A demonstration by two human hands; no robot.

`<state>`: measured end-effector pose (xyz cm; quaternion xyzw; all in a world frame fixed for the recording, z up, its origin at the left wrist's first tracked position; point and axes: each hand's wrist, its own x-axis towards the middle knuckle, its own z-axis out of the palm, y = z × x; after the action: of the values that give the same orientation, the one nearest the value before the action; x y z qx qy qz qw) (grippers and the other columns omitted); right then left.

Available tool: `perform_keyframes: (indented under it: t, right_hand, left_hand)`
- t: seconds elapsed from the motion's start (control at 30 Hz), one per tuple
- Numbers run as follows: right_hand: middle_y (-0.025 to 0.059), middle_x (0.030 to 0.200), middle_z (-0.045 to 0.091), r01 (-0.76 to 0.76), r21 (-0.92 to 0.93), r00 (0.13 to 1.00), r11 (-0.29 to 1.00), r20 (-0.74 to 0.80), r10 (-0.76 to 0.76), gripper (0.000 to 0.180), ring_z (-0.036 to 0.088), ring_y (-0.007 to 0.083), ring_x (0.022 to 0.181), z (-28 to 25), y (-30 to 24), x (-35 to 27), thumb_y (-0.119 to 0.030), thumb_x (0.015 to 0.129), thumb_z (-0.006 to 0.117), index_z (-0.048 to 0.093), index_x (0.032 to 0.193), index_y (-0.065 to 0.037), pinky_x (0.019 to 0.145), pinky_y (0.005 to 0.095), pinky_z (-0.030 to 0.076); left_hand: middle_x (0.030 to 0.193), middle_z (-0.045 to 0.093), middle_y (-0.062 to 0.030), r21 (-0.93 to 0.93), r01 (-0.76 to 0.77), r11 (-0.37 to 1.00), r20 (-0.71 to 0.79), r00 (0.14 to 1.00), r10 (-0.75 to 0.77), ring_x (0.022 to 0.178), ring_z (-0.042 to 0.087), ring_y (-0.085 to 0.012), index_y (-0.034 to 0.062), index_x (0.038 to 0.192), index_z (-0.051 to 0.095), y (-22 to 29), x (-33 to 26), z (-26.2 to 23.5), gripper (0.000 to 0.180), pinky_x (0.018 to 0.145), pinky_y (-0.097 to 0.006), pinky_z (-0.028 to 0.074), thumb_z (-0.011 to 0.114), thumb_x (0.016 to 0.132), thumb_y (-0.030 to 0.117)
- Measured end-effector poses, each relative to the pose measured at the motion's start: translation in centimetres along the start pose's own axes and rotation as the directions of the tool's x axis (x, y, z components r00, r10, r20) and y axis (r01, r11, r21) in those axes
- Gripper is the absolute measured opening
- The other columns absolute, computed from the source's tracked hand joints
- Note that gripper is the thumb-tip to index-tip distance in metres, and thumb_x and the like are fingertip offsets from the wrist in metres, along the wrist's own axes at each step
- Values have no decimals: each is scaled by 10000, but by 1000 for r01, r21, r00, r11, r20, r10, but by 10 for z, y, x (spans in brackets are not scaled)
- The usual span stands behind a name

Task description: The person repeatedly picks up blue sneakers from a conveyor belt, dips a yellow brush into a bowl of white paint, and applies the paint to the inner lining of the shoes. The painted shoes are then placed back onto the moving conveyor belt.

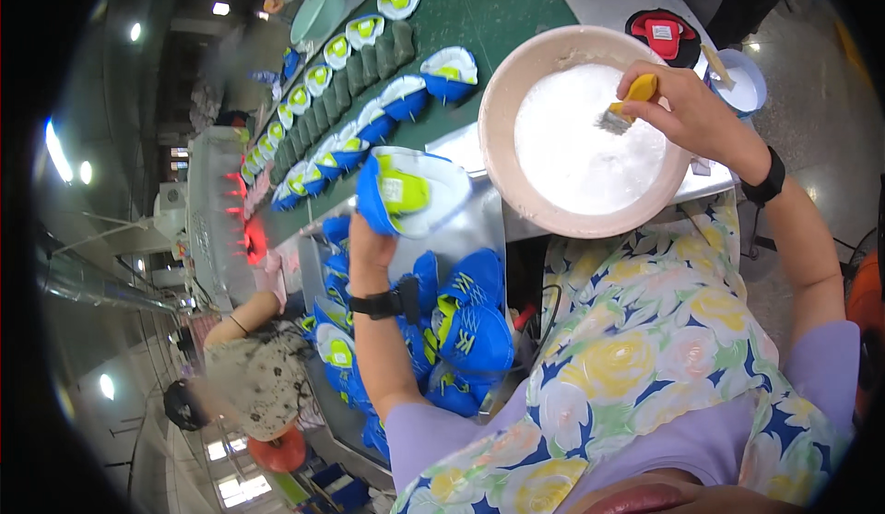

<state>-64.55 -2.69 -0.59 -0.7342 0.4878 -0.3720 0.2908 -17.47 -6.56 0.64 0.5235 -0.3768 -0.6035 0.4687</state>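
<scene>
My left hand [371, 245] grips a blue shoe upper [433, 193] by its side; its white underside and yellow-green lining face up. The hand's fingers are mostly hidden behind the upper. In my right hand [680, 108] is a brush [640, 92] with a yellow handle, pinched between fingers and thumb. Its bristles point down over white liquid [572, 150] in a large pale pink basin [500, 168]. Whether the bristles touch the liquid, I cannot tell. Below my left hand, a metal tray [481, 224] holds a heap of blue uppers [470, 325].
On the green conveyor belt [461, 16] lie rows of uppers [403, 99] and dark shoe-shaped pieces [364, 67]. A red and black upper [662, 36] and a small pail [749, 90] are beyond the basin. Another person [253, 376] sits at the left.
</scene>
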Motion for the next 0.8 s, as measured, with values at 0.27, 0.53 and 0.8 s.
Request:
perform_keyframes:
  t: [0.27,0.53,0.8]
  right_hand:
    - [116,764,650,283,180,947,942,-211,-244,247,630,218,673,-1,-26,34,-236,911,691,618,1000,-18,648,289,490]
    - [160,727,653,175,140,950,975,-283,-130,282,633,278,624,-9,-24,30,-264,893,706,587,901,-8,583,316,486]
    - [175,698,661,-7,298,911,955,-391,129,432,653,240,600,22,-16,15,-341,859,733,621,843,76,572,308,516]
  left_hand:
    - [1096,678,-44,142,124,982,352,921,-167,956,670,-167,60,1209,621,-28,10,89,261,840,-311,568,559,959,17]
    - [1200,658,-74,-137,-33,990,278,958,70,1048,674,-248,69,1271,570,-44,4,133,325,908,-404,570,593,947,81]
    - [1232,633,-74,-189,-409,893,111,895,433,1084,639,-208,72,1242,579,-78,11,138,290,958,-363,532,588,952,65]
